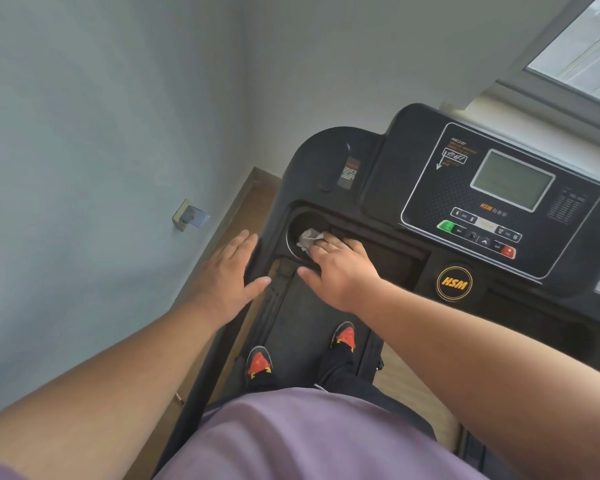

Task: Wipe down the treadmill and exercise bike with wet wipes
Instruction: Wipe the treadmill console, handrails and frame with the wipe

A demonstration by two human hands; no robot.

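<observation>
I stand on a black treadmill (388,174) and look down at its console. My right hand (340,268) presses a crumpled white wet wipe (309,238) into the round cup holder (300,223) at the console's left end. The fingers cover part of the wipe. My left hand (227,271) lies flat, fingers apart, on the treadmill's left edge next to the cup holder and holds nothing. The exercise bike is not in view.
The console carries a grey display (511,180), a green button (447,226), a red button (508,251) and a round HSM badge (454,283). A grey wall with a socket (187,214) runs on the left. A window (582,53) is at upper right. My shoes (258,362) stand on the belt.
</observation>
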